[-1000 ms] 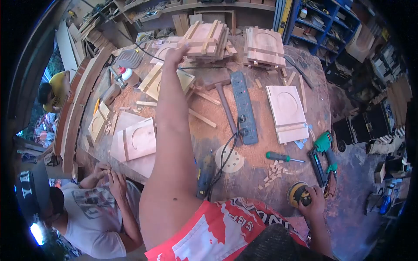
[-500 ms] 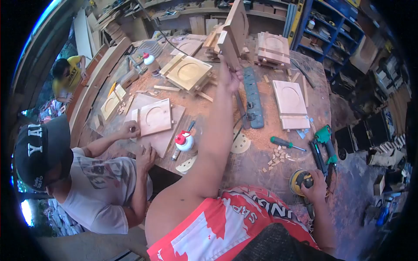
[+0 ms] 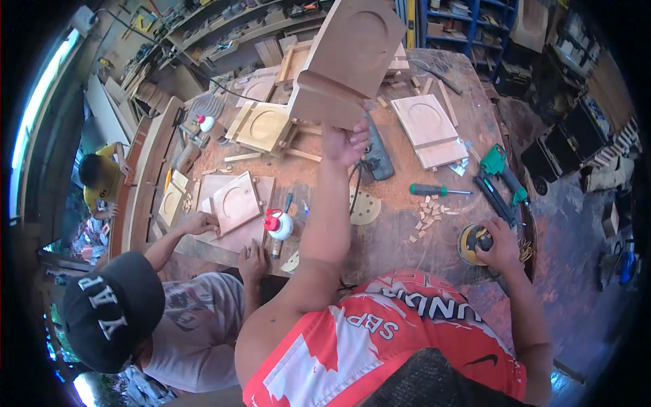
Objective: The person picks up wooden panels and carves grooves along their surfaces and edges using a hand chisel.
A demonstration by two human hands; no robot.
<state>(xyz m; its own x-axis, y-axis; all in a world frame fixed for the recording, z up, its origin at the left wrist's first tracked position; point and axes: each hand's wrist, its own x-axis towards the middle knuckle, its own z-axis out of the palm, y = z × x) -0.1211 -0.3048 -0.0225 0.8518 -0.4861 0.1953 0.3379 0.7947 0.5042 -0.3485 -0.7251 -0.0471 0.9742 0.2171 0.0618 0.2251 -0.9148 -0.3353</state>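
Raised over the far middle of the workbench, a wooden panel [image 3: 349, 54] with a round recess and a cross strip is gripped at its lower edge by my left hand [image 3: 347, 141]. It is tilted and hides part of the power strip [image 3: 378, 156]. At the right edge of the bench my right hand [image 3: 500, 245] is closed round the top of a yellow and black sander [image 3: 471, 244]. Between them are a green-handled screwdriver [image 3: 434, 190], small wood chips [image 3: 425, 216] and another recessed panel [image 3: 427, 129]. A green nail gun [image 3: 495, 163] lies beyond the sander.
At the left a co-worker in a cap [image 3: 112, 312] touches a recessed panel [image 3: 234, 205] with one hand. Near it stands a white bottle with a red cap [image 3: 279, 225]. Another person in yellow [image 3: 102, 180] is farther back. A recessed wooden frame [image 3: 263, 127] lies on the bench.
My left hand has lifted a panel off the far stack and brought it nearer, turning its recessed face into view. My right hand remains on the sander. The view has shifted.
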